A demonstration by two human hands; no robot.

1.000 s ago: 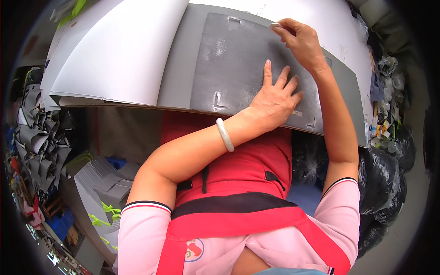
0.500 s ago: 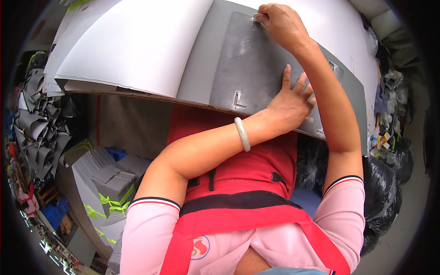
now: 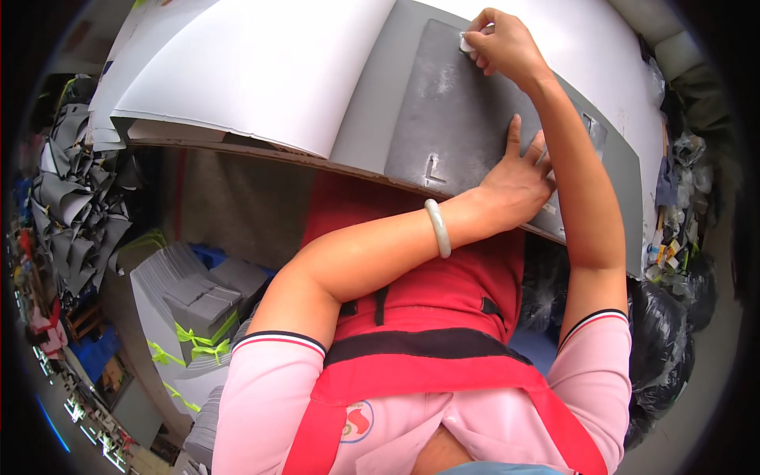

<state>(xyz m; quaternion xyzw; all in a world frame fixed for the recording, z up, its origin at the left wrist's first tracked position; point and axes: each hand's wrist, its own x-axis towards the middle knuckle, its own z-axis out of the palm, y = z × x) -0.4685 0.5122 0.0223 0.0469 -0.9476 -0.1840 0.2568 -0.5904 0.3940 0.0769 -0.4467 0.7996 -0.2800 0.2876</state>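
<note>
A dark grey template plate [image 3: 443, 111] with L-shaped slots and white smudges lies on a grey sheet [image 3: 360, 131] on the table. Up at the plate's far edge, my right hand [image 3: 507, 47] pinches a small white piece of chalk [image 3: 465, 43] against the corner. The slot there is hidden by the chalk and fingers. My left hand [image 3: 518, 184] presses flat on the plate near its front edge, fingers spread, crossing under the right forearm. A white-marked slot [image 3: 432, 170] shows at the near left corner.
A large white sheet [image 3: 237, 71] curls up at the left of the table. Bundled grey stacks with green ties [image 3: 202, 309] stand below left, beyond them a heap of grey scraps [image 3: 75, 206]. Black plastic bags [image 3: 661, 340] sit at the right.
My right hand has turned slightly at the far corner, bringing the white chalk into clearer sight. My left hand stays on the plate. The whole view has shifted a little.
</note>
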